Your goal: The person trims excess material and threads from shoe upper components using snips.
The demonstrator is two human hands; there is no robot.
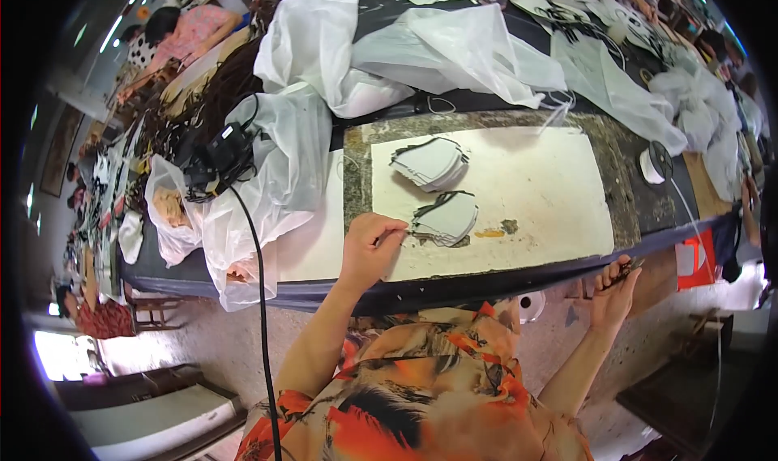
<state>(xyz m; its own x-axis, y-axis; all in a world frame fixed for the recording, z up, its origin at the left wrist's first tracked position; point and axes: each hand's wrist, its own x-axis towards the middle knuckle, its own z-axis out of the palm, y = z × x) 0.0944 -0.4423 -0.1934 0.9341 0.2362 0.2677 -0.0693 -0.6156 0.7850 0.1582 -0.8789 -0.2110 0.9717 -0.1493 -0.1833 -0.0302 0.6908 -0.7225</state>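
My left hand (pixel 371 249) is over the left part of a white sheet (pixel 543 185), its fingers pinched together. Its fingertips come right to the left edge of a small stack of white cut pieces with dark edges (pixel 446 220). What the pinch holds, if anything, is too small to make out. Just beyond lies a second stack of similar curved white pieces (pixel 431 164). My right hand (pixel 613 299) is at the table's front edge on the right, fingers wrapped round a small dark tool (pixel 626 271) with a lighter tip; its kind is unclear.
The sheet lies on a worn, stained board (pixel 620 185). Translucent plastic bags (pixel 454 48) crowd the far side and left. A black cable (pixel 258 299) hangs from an adapter (pixel 223 153). At right stands a spool of white cord (pixel 651 165). Other people (pixel 190 32) sit around.
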